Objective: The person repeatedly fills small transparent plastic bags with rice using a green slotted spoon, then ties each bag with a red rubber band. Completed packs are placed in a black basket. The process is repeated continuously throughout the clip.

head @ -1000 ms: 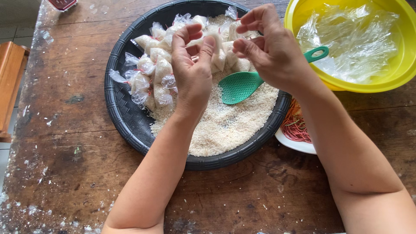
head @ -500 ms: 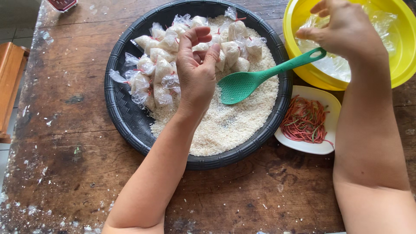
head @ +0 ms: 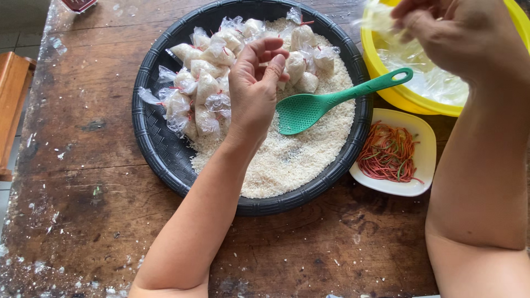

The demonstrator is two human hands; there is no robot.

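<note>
At two o'clock, over the round yellow plastic bowl (head: 386,88), a thin clear plastic bag (head: 381,19), judged light, limp and slippery, is pinched near its mouth by the right hand (head: 458,33), while the left hand (head: 256,83) is held loosely curled, gripping nothing.

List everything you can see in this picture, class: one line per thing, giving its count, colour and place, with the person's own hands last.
table: one, dark brown wood, under everything.
tray: one, black, round, centre.
rice: loose heap, white, in the tray.
rice bags: many, clear, tied red, piled at the tray's far side.
scoop: one, green, on the rice, handle over the rim.
bowl: one, yellow, top right.
empty bags: several, clear, in the bowl.
dish: one, white, right of the tray.
rubber bands: many, red and green, in the dish.
left hand: over the tray.
right hand: over the bowl, pinching a clear bag.
</note>
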